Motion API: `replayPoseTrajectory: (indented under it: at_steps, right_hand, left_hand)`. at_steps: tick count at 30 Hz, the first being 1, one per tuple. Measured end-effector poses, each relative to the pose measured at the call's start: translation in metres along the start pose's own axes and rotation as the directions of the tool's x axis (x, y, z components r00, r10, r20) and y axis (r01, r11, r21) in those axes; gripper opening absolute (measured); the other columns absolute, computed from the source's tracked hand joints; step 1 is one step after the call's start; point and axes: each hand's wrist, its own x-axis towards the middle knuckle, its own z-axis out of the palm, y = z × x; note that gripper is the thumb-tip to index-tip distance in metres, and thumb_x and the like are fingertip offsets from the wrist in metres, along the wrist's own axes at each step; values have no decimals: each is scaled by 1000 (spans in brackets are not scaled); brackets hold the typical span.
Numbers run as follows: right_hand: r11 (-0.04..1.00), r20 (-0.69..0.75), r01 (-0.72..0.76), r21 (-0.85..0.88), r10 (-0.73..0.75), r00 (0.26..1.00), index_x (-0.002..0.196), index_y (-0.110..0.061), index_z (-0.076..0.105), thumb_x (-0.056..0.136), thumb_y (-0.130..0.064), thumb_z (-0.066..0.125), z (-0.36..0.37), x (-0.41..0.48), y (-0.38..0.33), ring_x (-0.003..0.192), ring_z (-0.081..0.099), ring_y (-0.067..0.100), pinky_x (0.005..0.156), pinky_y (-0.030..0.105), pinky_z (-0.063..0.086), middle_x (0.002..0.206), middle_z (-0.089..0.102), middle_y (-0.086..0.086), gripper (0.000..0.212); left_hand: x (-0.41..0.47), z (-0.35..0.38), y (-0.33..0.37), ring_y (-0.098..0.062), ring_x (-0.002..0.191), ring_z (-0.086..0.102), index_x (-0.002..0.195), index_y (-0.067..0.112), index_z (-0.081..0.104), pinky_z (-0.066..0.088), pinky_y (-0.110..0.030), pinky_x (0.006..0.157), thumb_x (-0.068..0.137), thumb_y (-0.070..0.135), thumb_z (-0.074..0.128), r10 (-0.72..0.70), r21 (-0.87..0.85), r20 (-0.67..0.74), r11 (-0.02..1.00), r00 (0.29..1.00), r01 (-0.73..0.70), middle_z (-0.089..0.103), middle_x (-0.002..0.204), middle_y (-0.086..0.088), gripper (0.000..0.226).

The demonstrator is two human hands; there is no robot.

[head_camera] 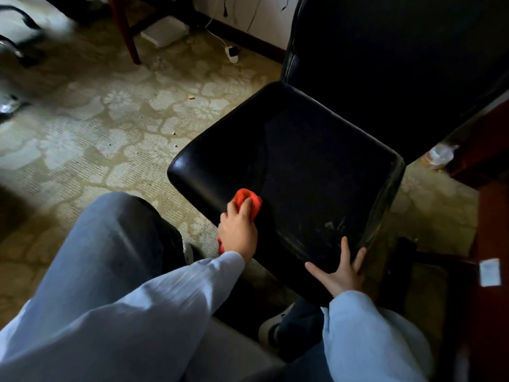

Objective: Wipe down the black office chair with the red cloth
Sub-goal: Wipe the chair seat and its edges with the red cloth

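Nearest the lens: two pale blue sleeves, left sleeve reaching in from lower left, right sleeve from lower right. A bent knee in blue-grey trousers sits beside the left arm.

Left hand: fingers curled over a bunched red cloth, pressing it onto the near-left edge of the seat of the black office chair. A bit of cloth also shows below the wrist.

Right hand: flat, fingers straight and spread wide, palm down on the seat's near corner, holding nothing. Pale streaks on the seat just beyond its fingertips.

Chair backrest rises upright at the far side, very dark, detail lost. Seat surface glossy along the left edge.

Around: patterned carpet, pale flower shapes, small crumbs scattered. Reddish wooden leg at the top left, a white box behind it. White plug with cable on the floor near the wall. Clear plastic bottle lying on the carpet just right of the seat. Dark red-brown furniture along the right edge, carrying a white label. A shoe shows below the seat, between the arms.
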Motion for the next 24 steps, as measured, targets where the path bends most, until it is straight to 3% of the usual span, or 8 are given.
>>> replayPoseTrajectory:
  at_steps: [3,6,10,12,16,17,20,24]
  right_hand:
    - [1000,6,6,-7,-6,1000,143,-49,-6,66,-61,72,9,-4,-3,141,7,41,112,52,23,152,-29,-3,110]
    - [999,12,21,-41,-20,1000,144,-49,-4,67,-61,71,18,-12,-8,141,10,41,113,51,22,152,-29,1,108]
    - [996,27,82,-24,-81,996,145,-47,3,80,-40,68,29,-26,-14,141,9,41,113,48,23,153,-27,5,93]
    - [990,29,141,-16,-141,990,144,-48,10,85,-28,65,33,-31,-13,142,8,39,113,49,23,154,-23,6,83]
    - [972,-1,219,85,-220,976,142,-36,31,89,-8,57,35,-38,-10,143,14,30,111,37,26,157,-4,7,66]
    - [966,-45,244,90,-241,970,141,-30,36,89,-5,54,34,-39,-11,141,20,29,108,33,28,155,6,9,60]
    - [954,-182,298,28,-289,940,134,-18,47,92,-7,49,27,-35,-16,128,40,26,94,23,33,142,32,7,44]
    - [958,-277,272,-94,-288,917,137,-22,43,94,-23,49,19,-24,-22,127,39,25,101,37,37,144,36,4,44]
  left_hand:
    - [-20,7,3,-40,91,53,131,26,53,47,-44,74,83,9,54,105,10,61,994,993,-106,51,127,-13,51]
    - [-38,11,4,-35,64,58,114,24,65,50,-36,52,69,14,53,254,65,68,964,965,-259,63,105,-14,47]
    - [-60,13,3,-28,57,58,108,31,57,48,-30,44,63,21,47,402,97,152,903,903,-418,65,100,-7,47]
    - [-69,10,0,-29,64,60,113,32,51,52,-31,50,69,25,42,447,86,260,872,856,-482,64,104,-6,45]
    - [-56,-13,-4,-31,101,58,130,31,52,48,-38,89,86,29,46,485,-201,484,871,728,-447,53,120,-7,45]
    - [-47,-21,-3,-29,100,59,129,30,54,46,-35,89,89,29,46,497,-246,466,867,732,-433,54,114,-8,41]
    - [2,-43,-3,-30,94,60,126,29,57,45,-32,84,95,24,50,444,-208,293,894,847,-397,53,105,-10,32]
    - [91,-56,-12,-34,90,61,121,32,60,47,-31,80,94,28,51,307,-89,90,950,947,-299,55,107,-11,29]
